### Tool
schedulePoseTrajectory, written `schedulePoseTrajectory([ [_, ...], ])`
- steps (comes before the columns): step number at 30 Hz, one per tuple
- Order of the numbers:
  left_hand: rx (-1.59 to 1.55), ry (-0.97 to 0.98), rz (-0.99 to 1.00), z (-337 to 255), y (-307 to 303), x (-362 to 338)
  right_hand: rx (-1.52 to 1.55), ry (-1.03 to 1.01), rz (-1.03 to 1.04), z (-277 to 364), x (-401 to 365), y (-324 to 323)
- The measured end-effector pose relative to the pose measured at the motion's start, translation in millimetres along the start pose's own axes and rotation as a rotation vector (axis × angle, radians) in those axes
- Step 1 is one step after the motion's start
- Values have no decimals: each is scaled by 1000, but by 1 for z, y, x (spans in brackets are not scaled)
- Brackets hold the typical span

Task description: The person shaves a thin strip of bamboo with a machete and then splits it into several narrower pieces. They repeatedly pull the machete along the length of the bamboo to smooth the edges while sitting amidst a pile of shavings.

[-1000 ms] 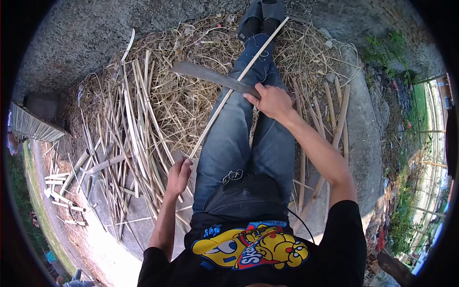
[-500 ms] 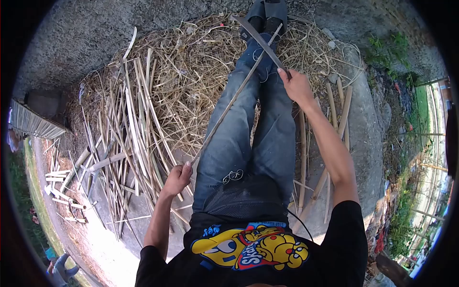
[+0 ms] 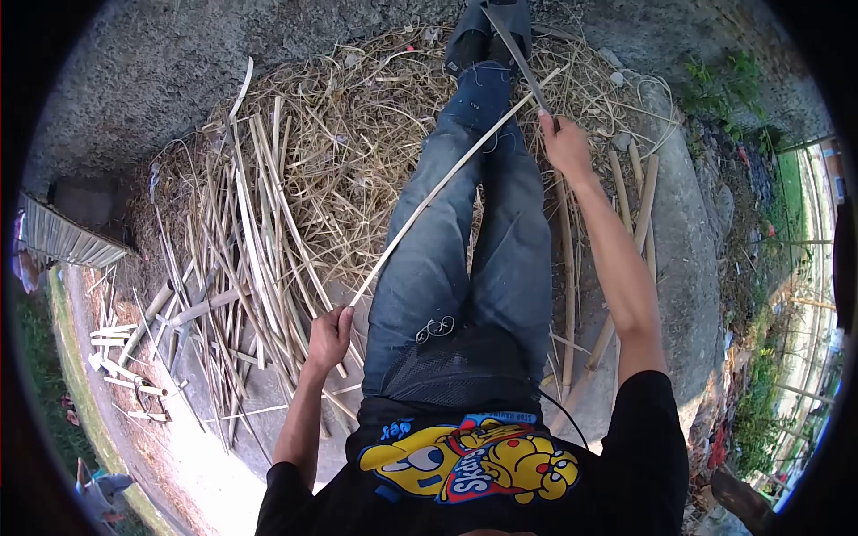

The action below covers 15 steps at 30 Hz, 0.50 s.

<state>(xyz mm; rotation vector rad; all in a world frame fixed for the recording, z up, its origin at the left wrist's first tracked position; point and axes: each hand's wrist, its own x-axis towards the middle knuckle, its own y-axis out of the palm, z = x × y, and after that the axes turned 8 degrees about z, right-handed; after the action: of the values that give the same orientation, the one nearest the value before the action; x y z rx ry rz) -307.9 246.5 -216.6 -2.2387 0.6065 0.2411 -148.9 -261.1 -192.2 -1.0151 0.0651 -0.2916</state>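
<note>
My left hand [image 3: 329, 339] is closed on the near end of a long, thin bamboo strip [image 3: 429, 202], beside my left thigh. The strip slants up over my jeans, its pale face showing, and its far end lies beyond my right hand's side of the legs. In my right hand [image 3: 567, 148] is the handle of a long knife [image 3: 514, 52], the fingers wrapped round it. Its blade points toward my shoes [image 3: 490, 36] and crosses the strip near the strip's far end. Both legs are stretched out straight.
A pile of split bamboo strips [image 3: 255, 214] lies to my left, among thicker pieces. Tangled shavings [image 3: 349, 170] cover the ground around my feet, up to a rough grey wall [image 3: 214, 71]. Bamboo poles [image 3: 645, 201] lie to my right, near the concrete edge.
The strip has turned from its dark side to its pale side, and its far end has swung right. The knife has moved right and stands steeper across it.
</note>
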Motion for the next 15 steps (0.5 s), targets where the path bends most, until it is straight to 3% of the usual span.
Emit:
schedulePoseTrajectory([
  [3, -26, 3, 15, 5, 9, 8, 27, -31, 146, 28, -21, -14],
  [6, -73, -5, 69, 9, 16, 14, -157, -184, 391, 74, -76, -2],
  [8, -78, 1, 79, 13, 8, 14, -259, -324, 488, 73, -92, 16],
  [10, -24, 20, 66, 28, 2, 7, -235, -325, 363, 59, -85, 22],
  [13, -19, 22, 48, 46, -4, -1, -144, 34, 201, 17, -25, -6],
  [15, -2, 34, 48, 43, -7, -1, -108, 214, 19, -59, 34, -5],
])
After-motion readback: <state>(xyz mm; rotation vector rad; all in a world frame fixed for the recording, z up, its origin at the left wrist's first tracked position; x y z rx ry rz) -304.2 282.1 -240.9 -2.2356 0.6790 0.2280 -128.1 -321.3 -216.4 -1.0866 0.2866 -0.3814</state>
